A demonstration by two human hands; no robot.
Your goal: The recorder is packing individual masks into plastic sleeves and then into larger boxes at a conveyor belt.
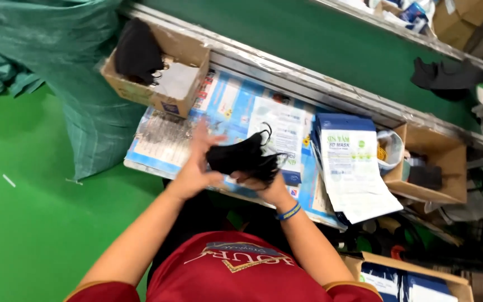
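**Asker:** Hands first — what are they doing?

**Describer:** Both hands meet over the desk [157,142], seen from above the person's head. The left hand [197,165] is spread fairly wide, fingers up, its palm pressed against one side of a small stack of black face masks [240,155]. The right hand [266,187], with a blue and yellow band at the wrist, is curled under and around the other side of the stack, fingers closed on it. Thin ear loops dangle from the stack's edges.

**Asker:** Where is that stack?

**Describer:** Lifted just above the desk, not resting on it. Below it lie printed blue and white sheets. Just to the right of the stack sits a pile of flat packaging pouches [350,168], white with blue tops.

**Asker:** What else is near the stack?

**Describer:** Up and to the left of it, a cardboard box [188,56] holds more black masks [137,51]. Well to the right, a second cardboard box [437,148] holds odds and ends. Beyond the desk runs a green conveyor belt [320,39].

**Asker:** Which step does this look like?

**Describer:** I judge the masks are being squared into a neat bundle. Sliding them into a pouch would call for a firm one-handed pinch, freeing the other hand to open a pouch, with the loops tucked in.
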